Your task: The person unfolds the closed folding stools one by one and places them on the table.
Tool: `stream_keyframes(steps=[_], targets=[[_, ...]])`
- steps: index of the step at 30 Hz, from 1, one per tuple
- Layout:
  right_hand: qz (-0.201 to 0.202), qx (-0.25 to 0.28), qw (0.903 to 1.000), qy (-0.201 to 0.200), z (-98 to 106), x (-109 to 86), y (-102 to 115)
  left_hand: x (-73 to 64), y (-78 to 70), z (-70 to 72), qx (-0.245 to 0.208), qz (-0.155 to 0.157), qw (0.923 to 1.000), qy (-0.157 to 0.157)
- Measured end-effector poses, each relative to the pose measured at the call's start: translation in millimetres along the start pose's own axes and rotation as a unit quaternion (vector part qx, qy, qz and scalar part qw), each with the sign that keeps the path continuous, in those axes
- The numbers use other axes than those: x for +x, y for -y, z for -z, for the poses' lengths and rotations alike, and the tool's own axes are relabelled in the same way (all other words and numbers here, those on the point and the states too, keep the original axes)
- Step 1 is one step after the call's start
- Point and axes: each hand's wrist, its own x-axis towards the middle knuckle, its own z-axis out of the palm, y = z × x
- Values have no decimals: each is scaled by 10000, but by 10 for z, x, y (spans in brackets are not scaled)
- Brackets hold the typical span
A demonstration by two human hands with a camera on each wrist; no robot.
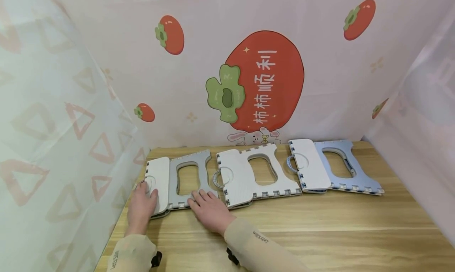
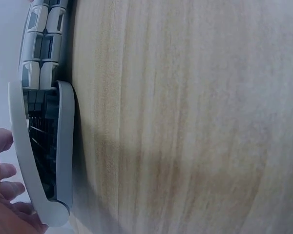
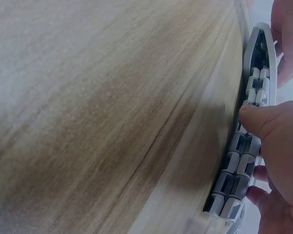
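Your work sits on the grey-and-white folding stool (image 1: 173, 177), folded flat at the left end of the counter (image 1: 320, 232), its white panel (image 1: 161, 187) toward the side wall. Your left hand (image 1: 141, 206) lies at that panel's outer end, fingers by the edge and thumb over the top; whether it grips, cannot be told. Your right hand (image 1: 211, 210) is unclenched: fingers on the grey part, thumb against the near hinged edge, nothing enclosed. Contact at both ends appears suited to steadying the stool and controlling its angle.

Beside it stand in line a white folding stool (image 1: 236, 177) and a blue-and-white folding stool (image 1: 313, 165), both folded, handles to your left. The shared orientation suggests deliberate arrangement, probably so they can be compared or picked up alike. The bare counter before you leaves your forearms working room.
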Motion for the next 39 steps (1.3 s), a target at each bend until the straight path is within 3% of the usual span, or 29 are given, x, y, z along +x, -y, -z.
stream_keyframes(steps=[6, 12, 17, 23, 30, 33, 37, 39], targets=[[12, -31, 9999, -99, 20, 6, -13, 12, 7, 11, -404, 336, 9983, -258], [15, -12, 9999, -126, -8, 20, -21, 21, 30, 82, -992, 651, 9916, -515], [19, 19, 9998, -186, -23, 20, -24, 33, 50, 142, -1473, 1009, 9828, -483], [-29, 123, 9998, -154, -45, 33, -16, 62, 75, 183, -2096, 1458, 9661, -390], [-53, 157, 9996, -227, -84, 37, -23, 44, 133, 148, -3253, 1918, 9253, -360], [-33, 149, 9994, -320, -83, 35, -24, 48, 137, 144, -3898, 2119, 8955, -351], [2, 142, 9990, -427, -77, 26, -27, 60, 172, 145, -4763, 2299, 8483, -258], [1, 128, 9990, -437, -75, 27, -27, 62, 205, 144, -4977, 2327, 8353, -197]])
